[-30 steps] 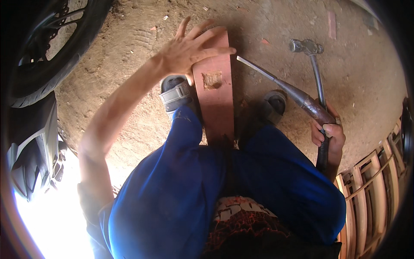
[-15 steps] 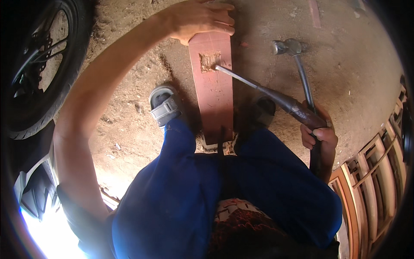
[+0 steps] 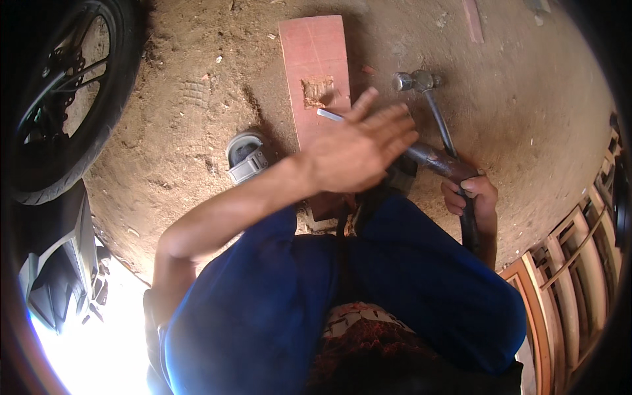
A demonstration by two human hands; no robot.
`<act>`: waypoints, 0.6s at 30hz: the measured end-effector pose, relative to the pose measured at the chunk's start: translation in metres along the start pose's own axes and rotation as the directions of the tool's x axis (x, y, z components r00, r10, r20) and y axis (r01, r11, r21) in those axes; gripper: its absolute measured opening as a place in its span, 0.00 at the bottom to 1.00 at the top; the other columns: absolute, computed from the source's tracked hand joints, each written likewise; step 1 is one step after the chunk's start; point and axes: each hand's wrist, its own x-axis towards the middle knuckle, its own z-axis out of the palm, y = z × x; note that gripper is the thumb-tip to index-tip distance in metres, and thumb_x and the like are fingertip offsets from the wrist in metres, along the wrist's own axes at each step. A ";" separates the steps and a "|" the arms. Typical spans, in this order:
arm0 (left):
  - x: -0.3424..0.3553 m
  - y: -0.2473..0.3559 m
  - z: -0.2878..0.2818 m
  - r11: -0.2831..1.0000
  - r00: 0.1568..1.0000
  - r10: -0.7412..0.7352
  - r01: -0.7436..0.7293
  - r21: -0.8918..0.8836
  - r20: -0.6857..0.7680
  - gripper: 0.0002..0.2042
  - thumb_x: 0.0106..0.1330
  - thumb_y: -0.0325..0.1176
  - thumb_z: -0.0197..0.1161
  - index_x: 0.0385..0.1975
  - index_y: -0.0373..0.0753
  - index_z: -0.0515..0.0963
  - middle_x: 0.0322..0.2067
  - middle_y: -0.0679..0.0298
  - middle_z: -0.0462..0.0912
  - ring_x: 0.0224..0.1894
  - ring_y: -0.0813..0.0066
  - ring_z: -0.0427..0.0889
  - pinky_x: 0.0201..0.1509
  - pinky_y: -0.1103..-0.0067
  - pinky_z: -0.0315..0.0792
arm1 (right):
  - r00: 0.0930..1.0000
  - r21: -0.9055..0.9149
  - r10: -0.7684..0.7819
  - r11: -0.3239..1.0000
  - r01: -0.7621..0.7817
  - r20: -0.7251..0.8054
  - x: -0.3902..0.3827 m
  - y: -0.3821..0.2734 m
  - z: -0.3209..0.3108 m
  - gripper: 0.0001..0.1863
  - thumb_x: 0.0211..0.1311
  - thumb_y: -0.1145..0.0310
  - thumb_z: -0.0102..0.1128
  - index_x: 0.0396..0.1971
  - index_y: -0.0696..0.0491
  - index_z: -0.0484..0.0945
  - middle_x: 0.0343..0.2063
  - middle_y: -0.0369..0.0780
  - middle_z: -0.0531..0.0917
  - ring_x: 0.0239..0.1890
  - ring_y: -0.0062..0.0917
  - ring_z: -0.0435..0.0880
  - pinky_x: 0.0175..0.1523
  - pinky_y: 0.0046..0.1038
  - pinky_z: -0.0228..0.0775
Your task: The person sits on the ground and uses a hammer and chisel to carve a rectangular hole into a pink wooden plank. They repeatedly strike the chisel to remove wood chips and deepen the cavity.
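Between my feet lies a reddish wooden beam (image 3: 315, 49) with a roughly square mortise (image 3: 317, 91) cut into its face. My left hand (image 3: 359, 150) is over the beam, fingers stretched and spread, slightly blurred, and it covers part of the chisel's shaft. My right hand (image 3: 475, 192) grips both the dark chisel handle (image 3: 436, 162) and the shaft of a hammer (image 3: 438, 117). The flat chisel tip shows just past my left hand, near the mortise's lower edge. The hammer's metal head points away from me, right of the beam.
A motorcycle wheel (image 3: 118, 99) stands at the far left. Wooden frames (image 3: 559, 289) lean at the lower right. A thin reddish strip (image 3: 473, 21) lies on the dirt floor farther off. My sandalled left foot (image 3: 247, 158) is beside the beam.
My left hand has let go of the beam's far end and come back toward me, over the chisel. The chisel and hammer have shifted slightly left in my right hand.
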 end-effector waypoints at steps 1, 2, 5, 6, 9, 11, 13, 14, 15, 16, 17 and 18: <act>0.001 0.007 0.011 0.998 0.999 -0.015 0.013 -0.056 -0.049 0.36 0.53 0.39 0.73 0.63 0.37 0.67 0.61 0.52 0.73 0.67 0.57 0.69 0.70 0.58 0.62 | 0.999 -0.020 0.020 1.000 -0.019 0.038 0.009 0.005 -0.002 0.40 0.47 0.57 0.59 0.62 0.61 0.65 0.24 0.36 0.69 0.14 0.17 0.65 0.15 0.20 0.58; 0.011 0.013 0.014 0.993 0.995 -0.007 -0.005 -0.120 -0.102 0.35 0.53 0.39 0.73 0.62 0.37 0.69 0.59 0.51 0.75 0.65 0.56 0.72 0.68 0.60 0.67 | 0.998 -0.035 0.026 0.999 -0.025 0.053 0.007 0.002 -0.003 0.42 0.49 0.54 0.59 0.64 0.62 0.63 0.24 0.36 0.69 0.13 0.17 0.64 0.16 0.19 0.58; 0.028 0.009 0.017 0.915 0.990 -0.111 0.137 -0.379 0.090 0.26 0.54 0.38 0.71 0.52 0.37 0.73 0.43 0.50 0.83 0.47 0.54 0.84 0.50 0.62 0.78 | 0.999 0.009 -0.042 0.999 0.041 0.026 0.010 -0.002 0.013 0.38 0.44 0.61 0.61 0.59 0.60 0.68 0.23 0.37 0.71 0.13 0.18 0.67 0.14 0.21 0.58; 0.040 0.008 0.019 0.921 0.989 -0.089 0.128 -0.367 0.121 0.23 0.54 0.38 0.71 0.48 0.37 0.73 0.38 0.51 0.83 0.42 0.53 0.84 0.45 0.61 0.78 | 0.998 -0.015 -0.066 0.998 0.066 -0.004 0.004 -0.004 0.017 0.38 0.43 0.61 0.61 0.58 0.60 0.68 0.23 0.37 0.71 0.13 0.18 0.67 0.14 0.21 0.58; 0.061 0.010 0.026 0.932 0.981 -0.081 0.138 -0.335 0.177 0.17 0.55 0.39 0.69 0.40 0.39 0.74 0.27 0.53 0.83 0.31 0.51 0.85 0.34 0.60 0.78 | 0.992 -0.090 -0.113 0.990 0.108 -0.052 -0.006 -0.003 0.021 0.40 0.42 0.59 0.62 0.59 0.61 0.68 0.21 0.37 0.69 0.12 0.18 0.66 0.13 0.21 0.57; 0.063 0.013 0.031 0.926 0.984 -0.109 0.152 -0.346 0.141 0.16 0.55 0.40 0.69 0.37 0.39 0.73 0.23 0.54 0.83 0.29 0.50 0.85 0.33 0.59 0.78 | 0.988 -0.159 -0.133 0.980 0.120 -0.077 -0.008 -0.007 0.024 0.42 0.44 0.55 0.61 0.62 0.61 0.66 0.20 0.36 0.67 0.12 0.17 0.63 0.12 0.21 0.55; 0.065 0.014 0.034 0.922 0.978 -0.139 0.184 -0.341 0.152 0.16 0.55 0.39 0.69 0.37 0.39 0.74 0.24 0.53 0.83 0.29 0.50 0.85 0.33 0.59 0.78 | 0.988 -0.151 -0.138 0.980 0.127 -0.067 -0.006 -0.009 0.021 0.42 0.45 0.56 0.60 0.61 0.61 0.66 0.20 0.36 0.67 0.11 0.17 0.64 0.12 0.20 0.55; 0.067 0.015 0.033 0.921 0.976 -0.146 0.194 -0.339 0.160 0.15 0.55 0.39 0.69 0.36 0.39 0.74 0.25 0.53 0.83 0.29 0.50 0.85 0.33 0.59 0.78 | 0.987 -0.143 -0.146 0.980 0.135 -0.067 -0.007 -0.009 0.020 0.41 0.45 0.56 0.60 0.61 0.61 0.66 0.20 0.36 0.67 0.11 0.17 0.64 0.12 0.20 0.56; 0.069 0.015 0.033 0.922 0.976 -0.147 0.195 -0.333 0.163 0.15 0.55 0.39 0.70 0.36 0.39 0.74 0.24 0.53 0.83 0.29 0.50 0.85 0.33 0.59 0.78 | 0.985 -0.131 -0.156 0.981 0.145 -0.078 -0.007 -0.010 0.020 0.41 0.45 0.56 0.60 0.61 0.61 0.67 0.21 0.36 0.67 0.11 0.17 0.64 0.12 0.20 0.55; 0.070 0.014 0.032 0.924 0.975 -0.150 0.198 -0.327 0.166 0.16 0.55 0.39 0.70 0.37 0.39 0.75 0.24 0.53 0.83 0.29 0.49 0.85 0.33 0.60 0.78 | 0.982 -0.119 -0.165 0.981 0.154 -0.087 -0.006 -0.011 0.022 0.40 0.46 0.56 0.60 0.61 0.61 0.67 0.21 0.36 0.67 0.12 0.17 0.64 0.12 0.20 0.55; 0.071 0.014 0.030 0.925 0.972 -0.160 0.207 -0.318 0.170 0.16 0.54 0.39 0.70 0.37 0.39 0.75 0.24 0.53 0.83 0.29 0.49 0.85 0.33 0.60 0.79 | 0.981 -0.106 -0.171 0.981 0.161 -0.090 -0.005 -0.012 0.023 0.40 0.46 0.56 0.59 0.61 0.61 0.67 0.21 0.36 0.67 0.12 0.17 0.64 0.12 0.20 0.55; 0.071 0.013 0.027 0.929 0.974 -0.149 0.197 -0.312 0.172 0.16 0.54 0.39 0.71 0.37 0.39 0.75 0.24 0.53 0.83 0.29 0.49 0.85 0.33 0.60 0.79 | 0.983 -0.079 -0.160 0.985 0.152 -0.095 -0.004 -0.013 0.022 0.38 0.46 0.57 0.60 0.59 0.61 0.68 0.21 0.36 0.68 0.12 0.17 0.64 0.12 0.21 0.55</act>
